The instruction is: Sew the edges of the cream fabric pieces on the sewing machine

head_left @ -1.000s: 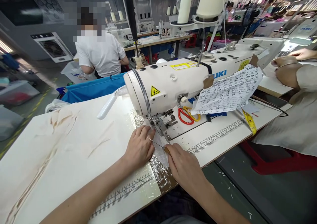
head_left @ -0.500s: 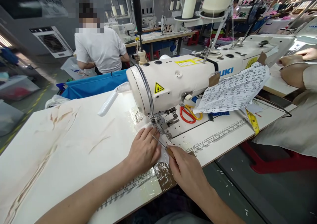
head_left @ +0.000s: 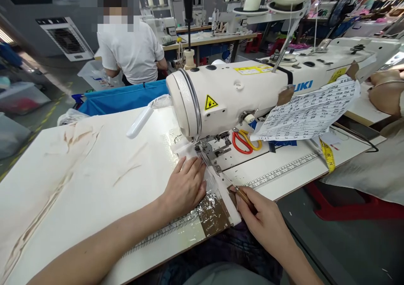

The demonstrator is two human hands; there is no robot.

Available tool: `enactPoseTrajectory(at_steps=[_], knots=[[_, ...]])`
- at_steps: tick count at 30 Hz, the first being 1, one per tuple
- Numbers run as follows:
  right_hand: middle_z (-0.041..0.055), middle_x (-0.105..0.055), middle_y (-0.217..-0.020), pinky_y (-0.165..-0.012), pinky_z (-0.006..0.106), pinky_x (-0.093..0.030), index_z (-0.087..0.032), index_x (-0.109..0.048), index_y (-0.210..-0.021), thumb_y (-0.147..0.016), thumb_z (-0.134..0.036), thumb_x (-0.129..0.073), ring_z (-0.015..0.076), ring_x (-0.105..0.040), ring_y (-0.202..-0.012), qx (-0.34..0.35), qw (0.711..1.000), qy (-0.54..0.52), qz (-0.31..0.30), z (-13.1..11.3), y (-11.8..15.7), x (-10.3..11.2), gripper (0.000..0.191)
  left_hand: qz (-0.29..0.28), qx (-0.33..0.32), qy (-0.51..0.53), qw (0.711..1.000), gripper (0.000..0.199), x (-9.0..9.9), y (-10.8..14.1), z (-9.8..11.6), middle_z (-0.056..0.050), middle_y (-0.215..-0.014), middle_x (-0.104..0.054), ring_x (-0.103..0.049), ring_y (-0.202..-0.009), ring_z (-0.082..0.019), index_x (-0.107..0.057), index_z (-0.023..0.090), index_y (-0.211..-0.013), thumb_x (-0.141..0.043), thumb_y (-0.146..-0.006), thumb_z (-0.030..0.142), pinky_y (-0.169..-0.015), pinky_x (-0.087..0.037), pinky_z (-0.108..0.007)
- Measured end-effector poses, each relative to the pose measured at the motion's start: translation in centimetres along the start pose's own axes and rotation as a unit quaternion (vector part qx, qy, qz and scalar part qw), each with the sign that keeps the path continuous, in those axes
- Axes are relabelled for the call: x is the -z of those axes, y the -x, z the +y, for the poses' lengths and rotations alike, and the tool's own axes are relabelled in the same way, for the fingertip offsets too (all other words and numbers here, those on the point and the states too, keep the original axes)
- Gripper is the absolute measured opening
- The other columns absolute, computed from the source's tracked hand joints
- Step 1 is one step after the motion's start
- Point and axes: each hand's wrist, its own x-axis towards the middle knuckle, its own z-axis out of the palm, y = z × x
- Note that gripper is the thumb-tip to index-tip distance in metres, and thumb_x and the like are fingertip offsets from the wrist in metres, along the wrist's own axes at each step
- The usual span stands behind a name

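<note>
My left hand lies flat, fingers extended, on thin white fabric just in front of the presser foot of a white sewing machine. My right hand is closed round the wooden handle of a thin metal awl. Its tip points up and left, near the metal guide beside the foot. A narrow white strip runs from the machine towards the table's front edge, between my two hands. Shiny clear tape over a brown patch lies under it.
Red and yellow scissors lie behind the guide. A handwritten sheet leans on the machine, with a yellow measuring tape beneath. Loose pale fabric lies at left. Another person's arm is at right; a person in white sits beyond.
My right hand with the awl has moved right and down, away from my left hand. The white strip now shows stretched towards the table's front edge. The view has shifted slightly.
</note>
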Motion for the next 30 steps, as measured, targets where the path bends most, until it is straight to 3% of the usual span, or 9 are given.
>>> enactPoseTrajectory(at_steps=[9,23,30], knots=[[0.0028,-0.069,-0.074,-0.053,0.021,-0.048,-0.018,-0.065,-0.096,-0.099,-0.028,-0.045,0.0141,-0.063,-0.061,-0.027,0.999,-0.035,0.017,0.19,0.28,-0.22,0.023,-0.037,-0.014,0.008,0.999,0.047,0.39,0.23,-0.02,-0.018,-0.140,-0.052,-0.044,-0.131,-0.031,-0.049,0.004,-0.137,-0.037,-0.096,0.024,-0.114,-0.034,-0.050],[0.0029,-0.069,-0.071,-0.052,0.020,-0.049,-0.018,-0.066,-0.097,-0.098,-0.035,-0.046,0.0144,-0.063,-0.059,-0.053,0.997,-0.054,0.006,0.07,0.06,-0.07,0.027,-0.027,-0.013,0.017,0.999,0.047,0.26,0.41,0.40,-0.017,-0.138,-0.052,-0.045,-0.131,-0.029,-0.049,0.005,-0.137,-0.034,-0.099,0.028,-0.115,-0.034,-0.048],[0.0085,-0.075,-0.105,-0.048,0.019,-0.049,-0.019,-0.061,-0.127,-0.098,-0.039,-0.050,0.0176,-0.072,-0.080,-0.098,0.992,-0.060,0.049,-0.43,0.76,-0.53,0.037,-0.029,-0.003,0.033,0.999,0.045,-0.07,0.10,0.00,-0.016,-0.137,-0.053,-0.044,-0.132,-0.029,-0.050,0.005,-0.135,-0.037,-0.098,0.028,-0.115,-0.033,-0.048]])
